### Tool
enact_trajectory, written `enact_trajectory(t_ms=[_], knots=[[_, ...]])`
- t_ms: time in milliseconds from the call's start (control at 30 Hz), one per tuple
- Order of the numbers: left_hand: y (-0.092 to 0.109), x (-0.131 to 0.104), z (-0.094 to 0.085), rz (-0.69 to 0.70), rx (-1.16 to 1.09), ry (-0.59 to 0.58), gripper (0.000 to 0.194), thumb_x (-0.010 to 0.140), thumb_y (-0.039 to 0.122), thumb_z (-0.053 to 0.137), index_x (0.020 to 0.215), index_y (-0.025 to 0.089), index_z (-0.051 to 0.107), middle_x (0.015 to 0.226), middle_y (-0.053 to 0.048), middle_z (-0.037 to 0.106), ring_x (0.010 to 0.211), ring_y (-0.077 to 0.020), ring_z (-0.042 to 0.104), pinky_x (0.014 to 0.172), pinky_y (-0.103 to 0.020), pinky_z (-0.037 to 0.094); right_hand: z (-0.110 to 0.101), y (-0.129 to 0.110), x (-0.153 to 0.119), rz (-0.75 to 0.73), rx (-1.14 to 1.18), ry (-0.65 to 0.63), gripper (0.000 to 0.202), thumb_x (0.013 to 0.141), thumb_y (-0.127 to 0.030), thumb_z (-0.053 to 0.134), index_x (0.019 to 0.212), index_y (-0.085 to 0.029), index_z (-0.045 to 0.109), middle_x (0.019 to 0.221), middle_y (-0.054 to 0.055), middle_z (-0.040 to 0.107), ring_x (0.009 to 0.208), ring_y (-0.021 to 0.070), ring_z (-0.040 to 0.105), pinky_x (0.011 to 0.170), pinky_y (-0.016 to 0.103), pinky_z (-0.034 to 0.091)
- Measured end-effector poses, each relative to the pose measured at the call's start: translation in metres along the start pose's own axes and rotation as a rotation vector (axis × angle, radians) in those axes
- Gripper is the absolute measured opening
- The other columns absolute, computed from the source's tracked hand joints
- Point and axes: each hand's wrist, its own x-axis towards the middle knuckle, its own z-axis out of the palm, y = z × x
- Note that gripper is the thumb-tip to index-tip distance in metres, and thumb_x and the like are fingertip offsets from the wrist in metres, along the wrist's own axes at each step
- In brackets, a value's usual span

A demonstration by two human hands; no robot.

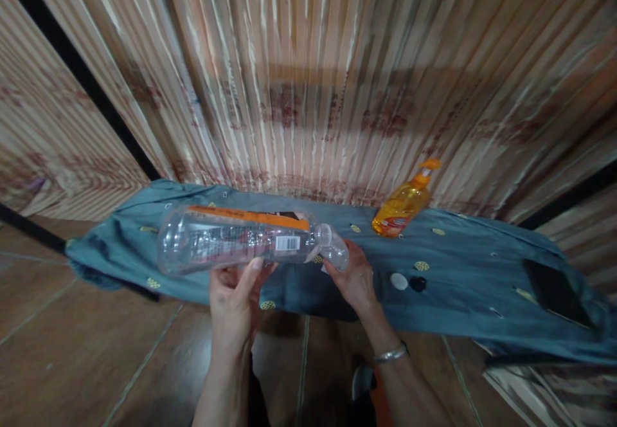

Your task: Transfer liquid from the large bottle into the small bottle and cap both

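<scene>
A large clear plastic bottle [241,239] with an orange-edged label and a barcode lies nearly level in the air above the cloth, its neck to the right. My left hand [241,289] grips it from below, thumb on the near side. At the neck end, my right hand [354,276] has its fingers closed round a small clear plastic bottle [336,251]. The two bottles' necks are close together; whether they touch I cannot tell. No liquid can be made out in either one. Right of my right hand, a white cap [398,281] and a black cap [418,283] lie on the cloth.
A blue-green patterned cloth [463,266] covers the narrow table. Toward its back stands a pump bottle of yellow-orange liquid [401,207]. A dark phone-like slab [556,292] lies at the right end. Behind hangs a pleated curtain [308,92]; black poles [91,86] flank the table.
</scene>
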Motion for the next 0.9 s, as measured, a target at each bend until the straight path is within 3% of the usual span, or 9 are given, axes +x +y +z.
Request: enact_trajectory(t_ms=[167, 400, 700, 900], knots=[[0.0002, 0.0005, -0.0019, 0.009, 0.001, -0.013, 0.044, 0.057, 0.039, 0.096, 0.084, 0.021, 0.067, 0.083, -0.001, 0.072, 0.089, -0.0239, 0.074, 0.089, -0.048, 0.062, 0.0017, 0.0005, 0.0011, -0.027, -0.007, -0.01, 0.049, 0.085, -0.042, 0.064, 0.13, -0.021, 0.058, 0.116, 0.013, 0.073, 0.108, 0.0323, 0.07, 0.096, 0.051, 0.058], [0.001, 0.0003, -0.0026, -0.009, -0.019, -0.016, 0.052, 0.056, 0.038, 0.096, 0.095, 0.021, 0.067, 0.101, -0.004, 0.075, 0.093, -0.0245, 0.074, 0.087, -0.049, 0.064, 0.0025, 0.0028, 0.0019, -0.037, -0.004, -0.01, 0.052, 0.083, -0.041, 0.066, 0.129, -0.021, 0.058, 0.115, 0.013, 0.074, 0.108, 0.0331, 0.071, 0.099, 0.054, 0.058], [0.0046, 0.0006, 0.0004, -0.032, -0.022, -0.046, 0.055, 0.054, 0.04, 0.098, 0.097, 0.02, 0.07, 0.091, -0.004, 0.076, 0.089, -0.025, 0.076, 0.081, -0.044, 0.065, 0.0029, 0.0046, 0.0005, -0.044, -0.012, 0.0, 0.052, 0.084, -0.043, 0.066, 0.13, -0.019, 0.057, 0.117, 0.014, 0.074, 0.109, 0.0331, 0.072, 0.1, 0.054, 0.057], [0.0064, 0.0052, 0.0023, -0.058, -0.078, -0.052, 0.056, 0.05, 0.036, 0.101, 0.091, 0.019, 0.067, 0.082, 0.001, 0.071, 0.084, -0.0202, 0.073, 0.078, -0.043, 0.067, 0.003, 0.0064, 0.0016, -0.043, -0.003, -0.01, 0.054, 0.083, -0.043, 0.066, 0.13, -0.019, 0.056, 0.118, 0.015, 0.074, 0.111, 0.0338, 0.071, 0.099, 0.054, 0.057]])
